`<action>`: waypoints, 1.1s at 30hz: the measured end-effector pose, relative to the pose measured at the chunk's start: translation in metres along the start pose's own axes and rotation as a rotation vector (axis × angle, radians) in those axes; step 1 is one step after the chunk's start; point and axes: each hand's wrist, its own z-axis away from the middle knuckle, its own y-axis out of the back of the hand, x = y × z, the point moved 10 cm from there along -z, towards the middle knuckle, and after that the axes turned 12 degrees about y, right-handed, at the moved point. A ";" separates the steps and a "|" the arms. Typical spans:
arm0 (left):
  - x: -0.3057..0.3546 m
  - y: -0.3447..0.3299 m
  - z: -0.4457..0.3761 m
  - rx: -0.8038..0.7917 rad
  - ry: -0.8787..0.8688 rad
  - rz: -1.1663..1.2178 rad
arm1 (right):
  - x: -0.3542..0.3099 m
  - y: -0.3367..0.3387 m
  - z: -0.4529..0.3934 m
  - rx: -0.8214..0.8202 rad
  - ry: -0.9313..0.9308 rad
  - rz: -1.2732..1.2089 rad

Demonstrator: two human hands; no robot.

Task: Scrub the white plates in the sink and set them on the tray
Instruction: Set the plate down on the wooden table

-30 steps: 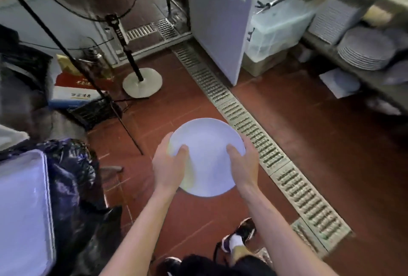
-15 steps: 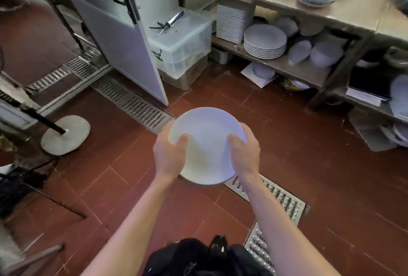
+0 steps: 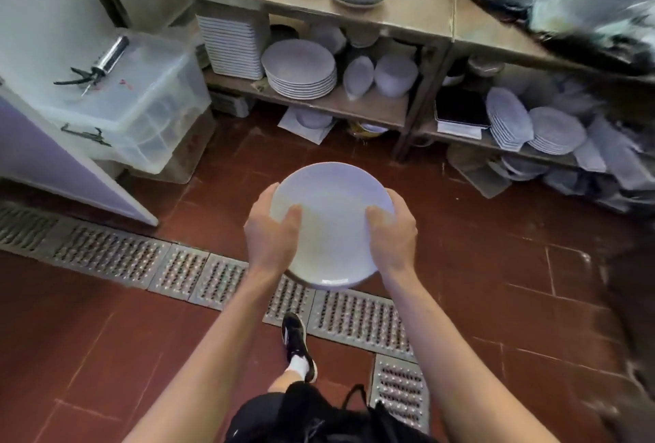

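Note:
A round white plate [image 3: 331, 215] is held in front of me above the red tiled floor. My left hand [image 3: 271, 233] grips its left rim, thumb on top and fingers underneath. My right hand [image 3: 391, 235] grips the right rim the same way. The plate tilts a little toward me. No sink or tray is in view.
A two-level metal shelf [image 3: 407, 6] ahead carries stacks of white plates [image 3: 301, 75] and bowls. A clear plastic bin [image 3: 141, 102] stands at the left beside an open white door [image 3: 53, 145]. A metal floor drain grate [image 3: 198, 270] crosses the tiles under my arms.
The view has swung to the right, from the fan and black bag to the dish shelves. Both hands have kept the same hold on the plate.

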 end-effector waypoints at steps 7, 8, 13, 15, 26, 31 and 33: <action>0.082 -0.065 -0.102 -0.156 -0.090 -0.053 | -0.017 0.002 -0.106 0.189 0.002 0.019; 0.093 -0.072 -0.111 -0.167 -0.102 -0.060 | -0.020 0.004 -0.116 0.214 0.005 0.012; 0.133 -0.112 -0.155 -0.223 -0.132 -0.064 | -0.025 0.011 -0.171 0.289 0.006 0.006; 0.145 -0.135 -0.176 -0.241 -0.131 -0.085 | -0.019 0.013 -0.197 0.306 -0.003 0.006; 0.254 -0.253 -0.290 -0.211 -0.183 -0.132 | 0.004 0.024 -0.391 0.323 0.012 -0.078; 0.295 -0.307 -0.326 -0.201 -0.181 -0.103 | 0.006 0.044 -0.468 0.322 0.047 -0.072; 0.304 -0.328 -0.335 -0.209 -0.171 -0.099 | 0.011 0.053 -0.489 0.329 0.042 -0.073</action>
